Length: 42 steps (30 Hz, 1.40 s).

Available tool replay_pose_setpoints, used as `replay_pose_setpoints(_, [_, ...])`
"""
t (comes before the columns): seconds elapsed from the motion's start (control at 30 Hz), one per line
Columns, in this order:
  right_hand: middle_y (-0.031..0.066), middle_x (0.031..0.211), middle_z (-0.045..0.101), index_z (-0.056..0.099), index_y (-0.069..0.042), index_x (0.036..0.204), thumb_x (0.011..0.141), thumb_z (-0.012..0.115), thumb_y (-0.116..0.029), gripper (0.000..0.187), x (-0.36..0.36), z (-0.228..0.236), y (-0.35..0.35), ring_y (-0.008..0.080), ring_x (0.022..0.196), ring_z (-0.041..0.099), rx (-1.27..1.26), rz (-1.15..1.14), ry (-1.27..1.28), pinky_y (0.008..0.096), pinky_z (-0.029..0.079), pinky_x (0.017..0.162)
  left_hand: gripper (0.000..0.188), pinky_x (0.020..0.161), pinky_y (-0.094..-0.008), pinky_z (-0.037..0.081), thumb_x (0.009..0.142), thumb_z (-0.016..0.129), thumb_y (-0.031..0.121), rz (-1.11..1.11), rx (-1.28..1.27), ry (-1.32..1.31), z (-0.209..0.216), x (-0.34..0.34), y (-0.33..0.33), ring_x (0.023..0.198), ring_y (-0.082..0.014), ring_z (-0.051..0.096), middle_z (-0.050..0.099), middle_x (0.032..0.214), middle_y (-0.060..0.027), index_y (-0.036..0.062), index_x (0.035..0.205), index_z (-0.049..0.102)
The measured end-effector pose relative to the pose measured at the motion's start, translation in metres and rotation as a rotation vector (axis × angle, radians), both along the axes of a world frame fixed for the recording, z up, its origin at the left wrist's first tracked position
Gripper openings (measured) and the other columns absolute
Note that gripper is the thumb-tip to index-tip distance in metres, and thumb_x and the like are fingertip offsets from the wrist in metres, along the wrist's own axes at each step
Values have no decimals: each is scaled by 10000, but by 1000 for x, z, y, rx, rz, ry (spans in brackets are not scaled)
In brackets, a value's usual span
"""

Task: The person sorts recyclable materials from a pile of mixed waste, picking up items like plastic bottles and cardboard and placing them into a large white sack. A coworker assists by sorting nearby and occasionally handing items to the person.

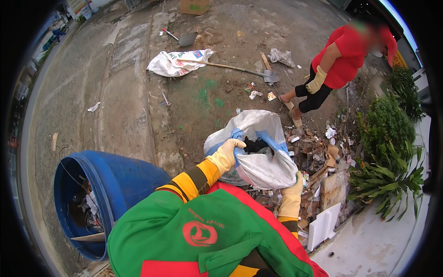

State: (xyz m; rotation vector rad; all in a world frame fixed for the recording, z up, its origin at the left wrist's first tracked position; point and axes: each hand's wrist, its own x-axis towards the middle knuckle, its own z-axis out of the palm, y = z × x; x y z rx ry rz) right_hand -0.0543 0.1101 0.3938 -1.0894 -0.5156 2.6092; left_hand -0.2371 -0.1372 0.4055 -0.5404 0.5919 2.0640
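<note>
A white woven sack (pixel 265 168) with blue stripes hangs in front of me, its mouth spread wide and dark stuff showing inside. My left hand (pixel 226 154), in a pale yellow work glove, is closed on the bunched left rim of the sack. At the right rim my right hand (pixel 291 191), gloved the same way, grips the sack's edge; its fingertips are partly hidden. Trash (pixel 318 161) lies in a heap on the ground just beyond and right of the sack.
A blue barrel (pixel 129 184) lies tipped at left with rubbish inside. Ahead are a long-handled shovel (pixel 270 76), another white sack (pixel 170 63), a dustpan-like blade (pixel 187 39) and a cardboard box (pixel 194 6). A person in red (pixel 341 57) stands at right, near plants (pixel 387 124).
</note>
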Motion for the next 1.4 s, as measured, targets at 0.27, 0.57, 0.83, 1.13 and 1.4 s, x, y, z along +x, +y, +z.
replay_pose_setpoints(0.27, [166,1298,574,537,-16,1293,971,449,-309,444,3,-15,6,340,1179,542,-112,-108,74,471,391,1053,331,882,-474,532,716,571,29,-88,111,25,-7,-6,3,903,-336,651,671,992,-151,14,1043,622])
replay_pose_setpoints(0.57, [166,1175,635,581,-20,1187,989,404,-189,315,9,-28,1,315,1074,604,-247,-391,147,445,458,990,452,1008,-523,438,732,567,54,-149,-79,261,-29,-16,7,1075,-350,591,625,1158,-153,15,1182,579])
replay_pose_setpoints(0.83, [149,1098,654,594,-5,1153,988,418,-179,297,17,-36,-11,289,997,629,-309,-514,324,419,490,941,519,1037,-500,413,728,594,105,-220,-153,294,-38,-16,8,1118,-364,555,595,1221,-173,-8,1233,547])
replay_pose_setpoints(1.13, [168,1162,637,589,6,1169,992,428,-221,330,22,-33,-12,300,1051,611,-299,-473,325,422,468,979,509,1016,-494,436,726,571,105,-240,-128,300,-13,-3,18,1094,-368,572,604,1207,-160,14,1226,553])
replay_pose_setpoints(1.4, [164,1162,643,578,15,1233,969,519,-230,365,21,-28,-9,286,1044,622,-69,-208,39,392,486,930,398,948,-442,496,713,535,56,-275,-66,84,-2,12,22,956,-323,640,677,1041,-153,-4,1097,622])
